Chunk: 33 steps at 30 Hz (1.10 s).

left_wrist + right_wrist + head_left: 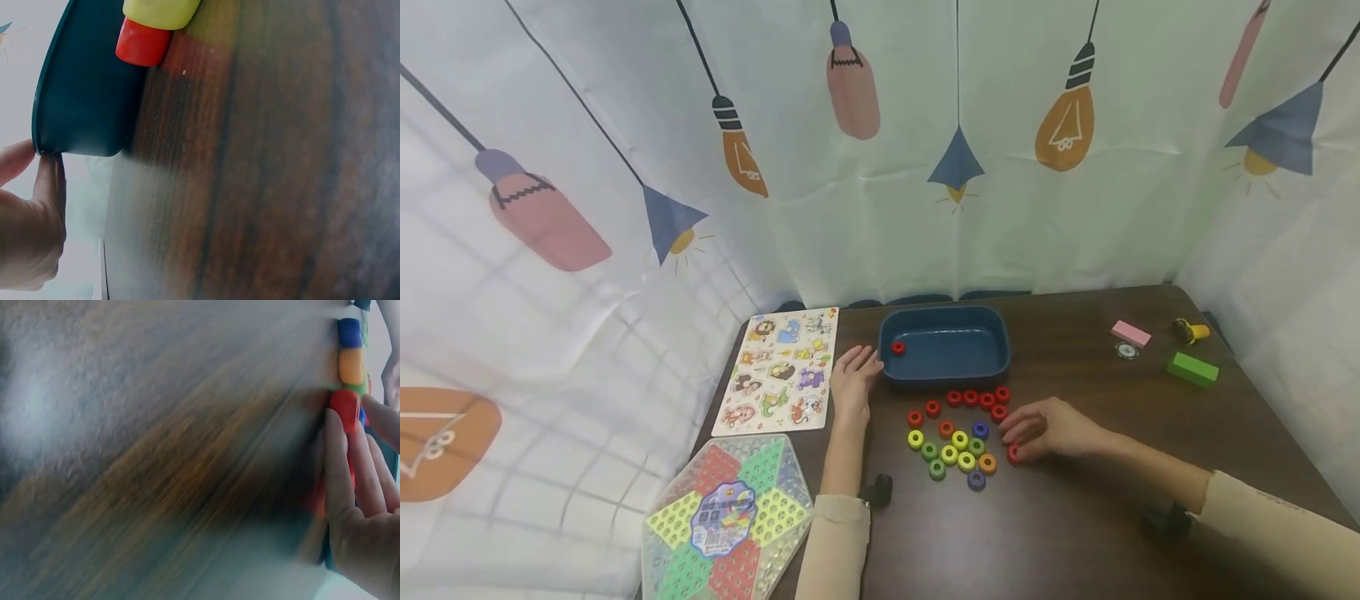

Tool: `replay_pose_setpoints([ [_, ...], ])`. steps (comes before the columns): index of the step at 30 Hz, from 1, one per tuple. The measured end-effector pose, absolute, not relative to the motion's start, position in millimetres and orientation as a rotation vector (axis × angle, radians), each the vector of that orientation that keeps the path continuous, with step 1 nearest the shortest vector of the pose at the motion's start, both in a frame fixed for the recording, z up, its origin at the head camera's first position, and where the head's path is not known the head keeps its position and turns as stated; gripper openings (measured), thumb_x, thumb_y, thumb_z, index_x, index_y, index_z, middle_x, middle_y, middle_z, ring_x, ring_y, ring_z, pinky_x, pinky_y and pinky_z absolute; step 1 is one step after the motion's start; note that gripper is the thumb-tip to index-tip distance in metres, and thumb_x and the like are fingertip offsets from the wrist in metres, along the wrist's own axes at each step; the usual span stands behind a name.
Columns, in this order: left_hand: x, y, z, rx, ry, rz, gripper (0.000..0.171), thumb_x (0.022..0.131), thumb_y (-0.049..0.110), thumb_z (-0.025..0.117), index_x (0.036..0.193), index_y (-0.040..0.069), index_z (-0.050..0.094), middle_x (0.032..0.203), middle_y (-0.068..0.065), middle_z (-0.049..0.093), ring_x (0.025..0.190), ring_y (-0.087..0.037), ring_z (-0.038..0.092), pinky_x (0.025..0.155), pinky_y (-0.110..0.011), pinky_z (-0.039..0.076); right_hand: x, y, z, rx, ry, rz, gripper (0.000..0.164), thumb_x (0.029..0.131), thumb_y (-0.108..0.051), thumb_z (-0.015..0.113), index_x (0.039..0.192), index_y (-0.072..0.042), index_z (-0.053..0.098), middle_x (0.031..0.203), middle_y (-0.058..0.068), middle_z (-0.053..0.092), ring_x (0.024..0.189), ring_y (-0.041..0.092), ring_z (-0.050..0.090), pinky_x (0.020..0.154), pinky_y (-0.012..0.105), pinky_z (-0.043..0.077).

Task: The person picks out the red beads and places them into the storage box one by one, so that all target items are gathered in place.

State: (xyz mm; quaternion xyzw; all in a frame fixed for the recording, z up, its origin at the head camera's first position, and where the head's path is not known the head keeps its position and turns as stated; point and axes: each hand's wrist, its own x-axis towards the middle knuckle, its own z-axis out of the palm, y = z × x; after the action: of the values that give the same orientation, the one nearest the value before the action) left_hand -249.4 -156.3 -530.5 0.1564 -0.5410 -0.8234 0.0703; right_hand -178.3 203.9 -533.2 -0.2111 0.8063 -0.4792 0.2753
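My left hand (852, 385) is at the left side of a dark blue tray (943, 380), with straight fingers touching its rim. The tray (87, 94) fills the upper left of the left wrist view. Inside it lies one red ring (898, 347). With thumb and fingertips, my right hand (1056, 429) pinches a red ring (344, 407) low over the table, right of the other rings. Several more red rings (954, 397) lie along the tray's front. Yellow rings (949, 455), green rings (937, 469), an orange ring (987, 463) and purple-blue rings (976, 480) cluster nearer me.
An animal picture board (781, 371) lies left of my left hand, with a hexagonal Chinese checkers board (727, 521) in front of it. Towards the right stand a pink block (1131, 333), a round chip (1126, 351), a green block (1192, 369) and a small yellow object (1197, 332).
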Motion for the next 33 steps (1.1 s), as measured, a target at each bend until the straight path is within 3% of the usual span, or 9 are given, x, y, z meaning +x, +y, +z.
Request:
replay_pose_setpoints([
  [10,-251.0,-156.7,-529.3,0.450,-1.614,-2.487,0.062,0.085,-0.013,0.064,0.141,-0.004,0.040,0.140,-0.022,0.051,0.122,-0.025,0.059,0.090,-0.028,0.054,-175.6,194.9,-534.8,-0.640,2.175,-1.246,0.042,0.080,-0.025,0.081,0.120,-0.021,0.068,0.102,-0.007,0.074,0.111,0.014,0.063,0.095,0.048,0.047],
  [21,-250.5,-155.2,-530.3,0.452,-1.601,-2.495,0.062,0.084,-0.013,0.065,0.140,-0.004,0.040,0.141,-0.024,0.050,0.121,-0.026,0.059,0.090,-0.029,0.054,-184.6,192.8,-528.6,-0.612,2.118,-1.288,0.045,0.079,-0.020,0.082,0.121,-0.015,0.067,0.102,0.000,0.075,0.100,0.018,0.069,0.080,0.033,0.057],
  [27,-250.0,-154.0,-528.6,0.473,-1.616,-2.485,0.061,0.085,-0.012,0.064,0.141,-0.003,0.040,0.140,-0.022,0.052,0.123,-0.026,0.058,0.090,-0.028,0.054,-205.5,181.3,-498.0,-0.626,2.130,-1.341,0.047,0.079,-0.019,0.082,0.122,-0.009,0.066,0.107,0.006,0.074,0.097,0.023,0.070,0.075,0.037,0.059],
  [33,-249.8,-155.7,-527.0,0.478,-1.605,-2.492,0.062,0.085,-0.013,0.064,0.141,-0.004,0.040,0.141,-0.024,0.049,0.123,-0.026,0.058,0.089,-0.027,0.054,-251.5,156.8,-457.0,-0.633,2.188,-1.363,0.048,0.075,-0.017,0.085,0.120,-0.012,0.068,0.109,0.009,0.073,0.101,0.019,0.069,0.079,0.040,0.058],
])
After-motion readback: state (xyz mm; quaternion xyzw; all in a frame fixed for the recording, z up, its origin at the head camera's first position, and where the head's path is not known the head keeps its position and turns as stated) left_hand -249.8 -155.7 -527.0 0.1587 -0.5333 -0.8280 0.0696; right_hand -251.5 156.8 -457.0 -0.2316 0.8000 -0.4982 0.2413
